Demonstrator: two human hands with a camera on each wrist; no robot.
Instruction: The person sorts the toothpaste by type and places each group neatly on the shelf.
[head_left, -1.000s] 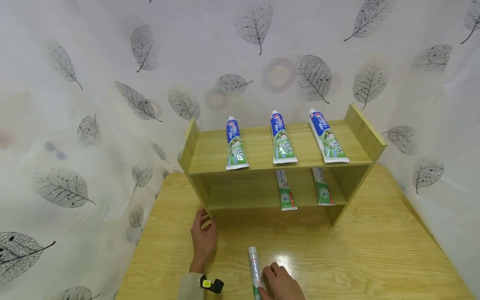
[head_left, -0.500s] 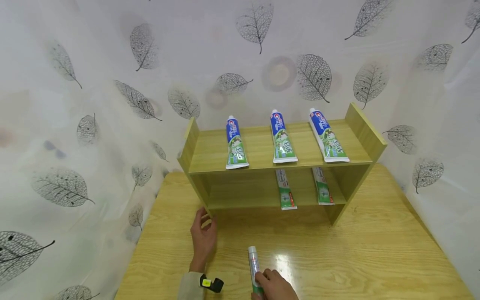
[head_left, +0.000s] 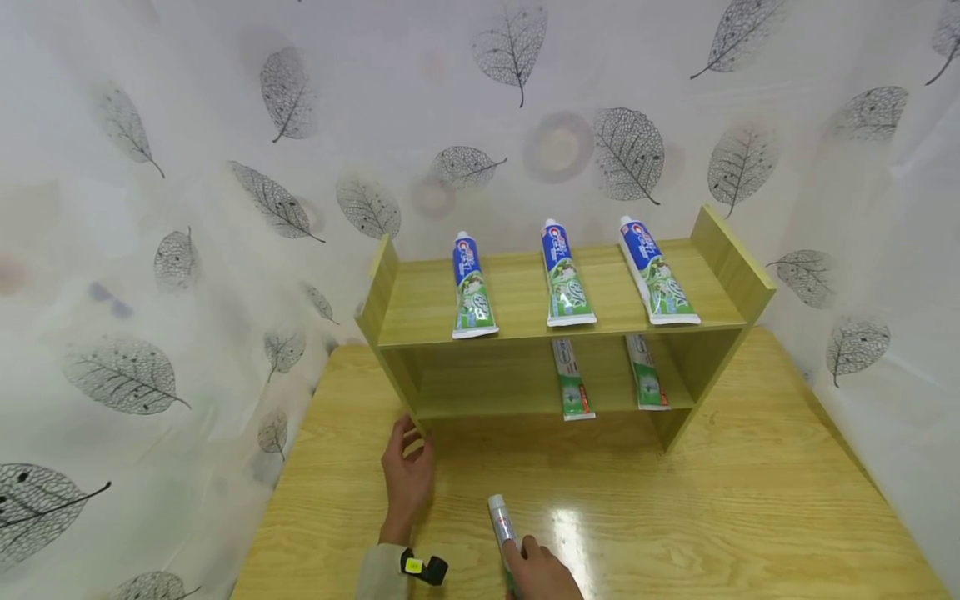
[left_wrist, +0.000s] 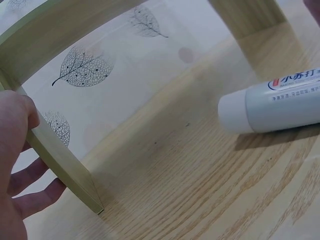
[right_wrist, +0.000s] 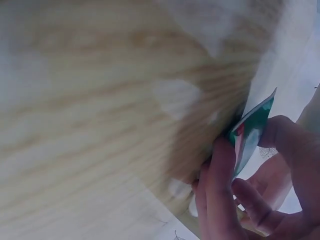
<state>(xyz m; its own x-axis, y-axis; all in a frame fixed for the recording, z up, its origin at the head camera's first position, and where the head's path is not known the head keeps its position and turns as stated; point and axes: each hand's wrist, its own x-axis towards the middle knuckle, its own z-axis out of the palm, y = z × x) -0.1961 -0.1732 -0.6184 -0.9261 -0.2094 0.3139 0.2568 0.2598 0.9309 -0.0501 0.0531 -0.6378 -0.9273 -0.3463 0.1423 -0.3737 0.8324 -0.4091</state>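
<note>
A toothpaste tube [head_left: 501,518], silver and green with a white cap, is pinched in my right hand [head_left: 543,575] near the front of the table. Its green crimped end [right_wrist: 254,127] shows between thumb and fingers in the right wrist view. Capped end foremost, the tube [left_wrist: 282,105] lies close over the tabletop in the left wrist view. My left hand [head_left: 407,473] grips the lower left side panel of a two-tier wooden shelf [head_left: 480,383], thumb on one face and fingers [left_wrist: 40,197] round the other.
Three blue-and-green toothpaste tubes, the middle one [head_left: 566,279] among them, lie spaced out on the upper tier. Two silver-and-green tubes, a left one [head_left: 573,383] and a right one [head_left: 647,375], lie on the lower tier's right half. A leaf-patterned curtain [head_left: 555,67] surrounds the wooden table [head_left: 750,500].
My right hand has gone from beside the tube to pinching it. The tube's capped end has tilted slightly left. My left hand keeps its place on the shelf panel.
</note>
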